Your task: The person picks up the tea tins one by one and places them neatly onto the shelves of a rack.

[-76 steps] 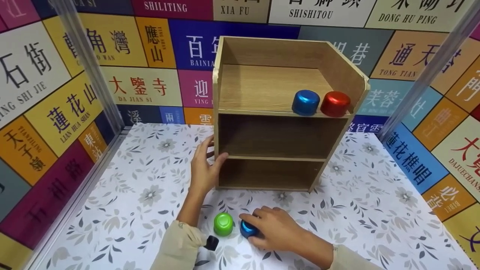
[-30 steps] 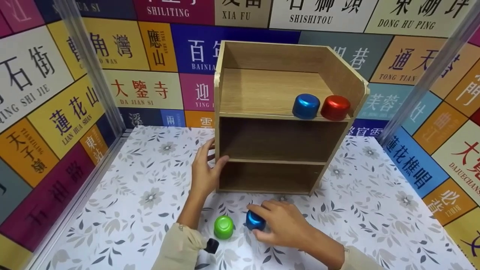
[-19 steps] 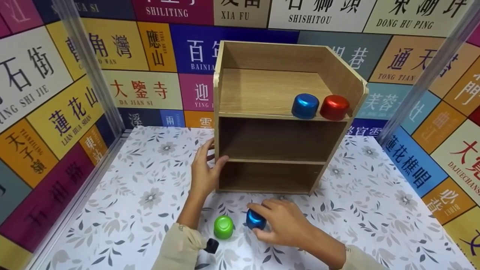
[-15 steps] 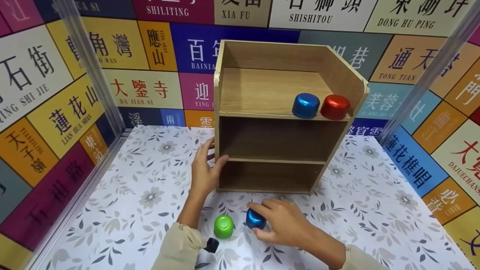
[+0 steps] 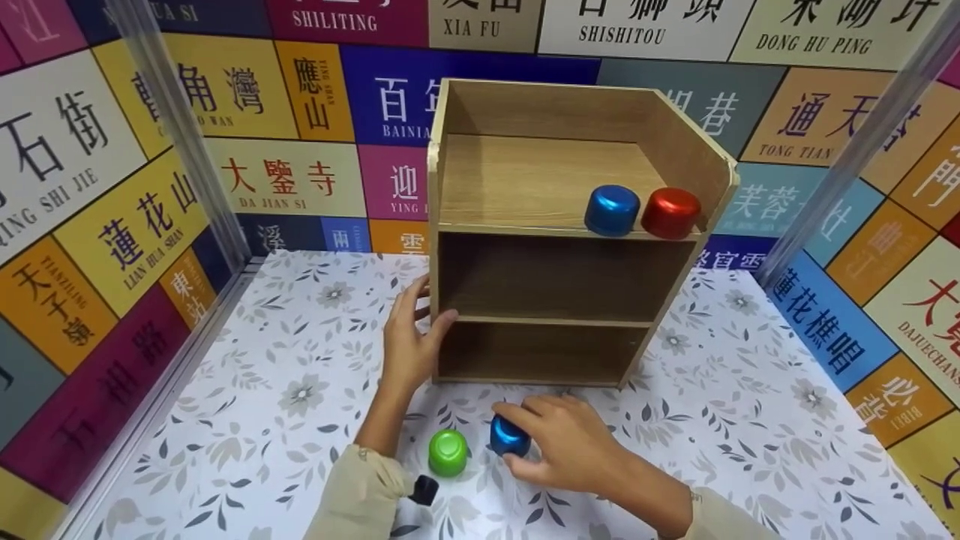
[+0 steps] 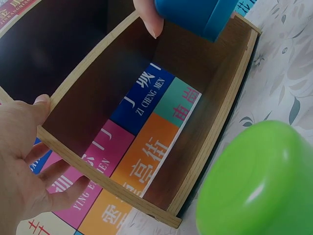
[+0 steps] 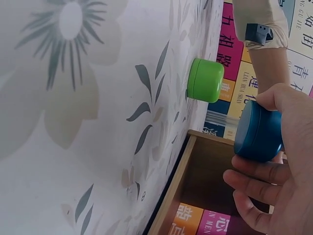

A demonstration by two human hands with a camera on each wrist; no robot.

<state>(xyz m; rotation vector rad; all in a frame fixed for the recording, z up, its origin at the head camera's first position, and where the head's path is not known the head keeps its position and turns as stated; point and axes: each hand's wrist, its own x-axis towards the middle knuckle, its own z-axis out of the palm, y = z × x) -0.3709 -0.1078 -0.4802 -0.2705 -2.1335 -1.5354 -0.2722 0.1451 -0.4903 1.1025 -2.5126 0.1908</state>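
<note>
- Small blue canister [image 5: 510,436]: glossy metallic, squat, round-shouldered; seam line near its flat end, visible from right wrist.
- Right hand [image 5: 566,442] grips it, thumb on one side, fingers [image 7: 254,187] opposite; blue body sits at the fingertips, ahead of the palm.
- Appears lifted clear of the worktop [image 5: 300,330], in front of the wood-grain shelf unit's [image 5: 525,180] lower front edge, left of that edge's middle.
- Left hand [image 5: 409,345] holds the unit's left side panel, thumb on its front edge, fingers along the outside.
- Green canister [image 5: 448,454] stands on worktop, just left of the blue one, apart from both hands.
</note>
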